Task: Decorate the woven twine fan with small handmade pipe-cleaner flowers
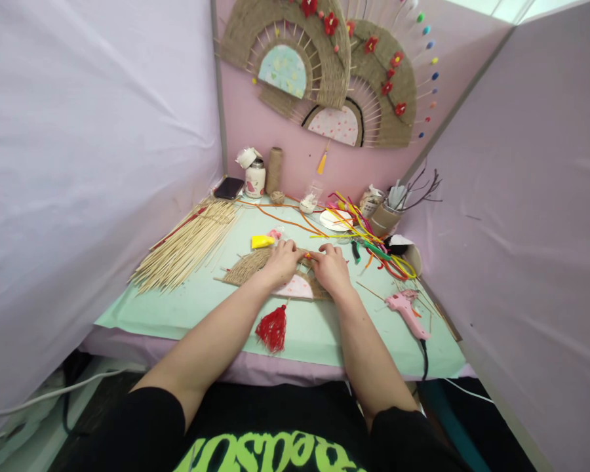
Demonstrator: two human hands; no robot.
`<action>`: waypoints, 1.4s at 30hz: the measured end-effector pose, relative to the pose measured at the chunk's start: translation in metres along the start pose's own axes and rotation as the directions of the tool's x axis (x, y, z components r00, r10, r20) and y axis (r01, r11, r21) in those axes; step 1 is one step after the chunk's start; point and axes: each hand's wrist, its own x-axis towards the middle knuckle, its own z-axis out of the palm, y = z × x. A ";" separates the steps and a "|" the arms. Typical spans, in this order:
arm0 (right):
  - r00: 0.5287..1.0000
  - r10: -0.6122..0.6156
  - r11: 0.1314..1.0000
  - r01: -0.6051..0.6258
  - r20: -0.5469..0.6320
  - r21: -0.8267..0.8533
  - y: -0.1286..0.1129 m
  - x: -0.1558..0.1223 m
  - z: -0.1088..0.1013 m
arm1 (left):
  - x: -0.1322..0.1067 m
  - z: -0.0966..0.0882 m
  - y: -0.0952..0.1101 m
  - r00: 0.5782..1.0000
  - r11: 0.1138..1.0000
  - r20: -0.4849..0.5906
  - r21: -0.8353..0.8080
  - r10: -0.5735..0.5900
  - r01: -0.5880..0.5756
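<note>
Mint tabletop (pixel 187 314): left hand (pixel 282 263), right hand (pixel 331 267), both apparently on twine fan (pixel 297 287).

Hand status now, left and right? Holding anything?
Left hand: fingers bent at the woven fan; grip can't be told.
Right hand: fingertips at the small red-yellow piece; grip can't be told.

Small twine fan (pixel 246 267), partly hidden beneath the fingers (pixel 288 246)
</note>
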 end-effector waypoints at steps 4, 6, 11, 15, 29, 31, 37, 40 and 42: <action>0.999 -0.015 1.000 0.016 0.051 -0.025 -0.004 -0.002 -0.002 | 0.000 -0.001 -0.001 1.000 1.000 -0.001 0.008 0.004 -0.004; 0.997 -0.016 0.999 0.019 0.071 -0.040 -0.006 -0.002 -0.003 | 0.000 0.000 -0.001 1.000 1.000 0.004 0.006 0.005 -0.005; 0.999 -0.017 0.999 0.019 0.043 -0.042 -0.005 -0.003 -0.005 | -0.001 0.000 0.000 1.000 1.000 0.002 0.006 0.001 -0.001; 1.000 0.018 0.999 -0.018 -0.008 -0.040 -0.003 -0.001 -0.002 | -0.001 -0.002 0.001 1.000 1.000 0.015 0.016 -0.002 0.002; 0.999 0.014 0.999 -0.012 0.037 -0.044 -0.006 0.000 0.002 | -0.003 -0.006 0.002 1.000 1.000 0.019 0.000 -0.010 0.010; 0.999 0.007 0.999 -0.005 0.048 -0.043 -0.007 0.000 0.002 | -0.003 -0.006 0.002 1.000 1.000 0.016 -0.003 -0.009 0.009; 0.997 -0.001 1.000 0.003 0.083 -0.026 -0.009 -0.001 0.000 | -0.004 -0.008 0.002 0.999 0.999 0.027 0.019 -0.026 0.026; 0.999 0.015 1.000 -0.014 0.041 -0.018 -0.008 -0.002 -0.001 | -0.003 -0.007 0.001 1.000 1.000 0.021 0.014 -0.014 0.014; 0.999 0.026 1.000 -0.026 0.044 -0.013 -0.007 -0.002 -0.001 | -0.002 -0.005 -0.001 1.000 1.000 0.017 0.013 -0.011 0.011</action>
